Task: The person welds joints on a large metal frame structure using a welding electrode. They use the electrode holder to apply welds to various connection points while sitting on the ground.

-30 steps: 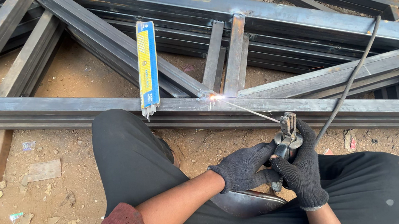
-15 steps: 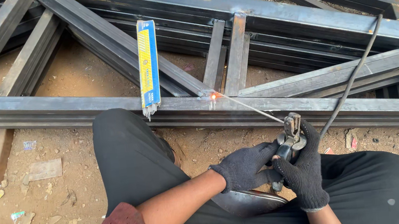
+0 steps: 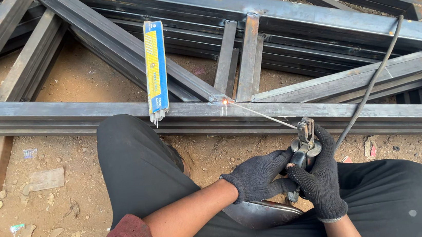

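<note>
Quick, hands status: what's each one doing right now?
Left hand: closed, steadying the electrode holder.
Right hand: closed around the electrode holder's handle.

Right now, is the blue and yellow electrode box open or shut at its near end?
Open. The electrode box lies flat across the steel beams, and bare rod tips stick out of its near end.

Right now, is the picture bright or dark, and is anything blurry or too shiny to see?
Head view: even daylight with soft shadows; the steel beams and dirt look sharp. One small bright glow sits at the rod tip on the joint, washing out just that spot. Both gloved hands, left hand and right hand, around the rod holder are in focus. The beams bend slightly toward the edges.
</note>
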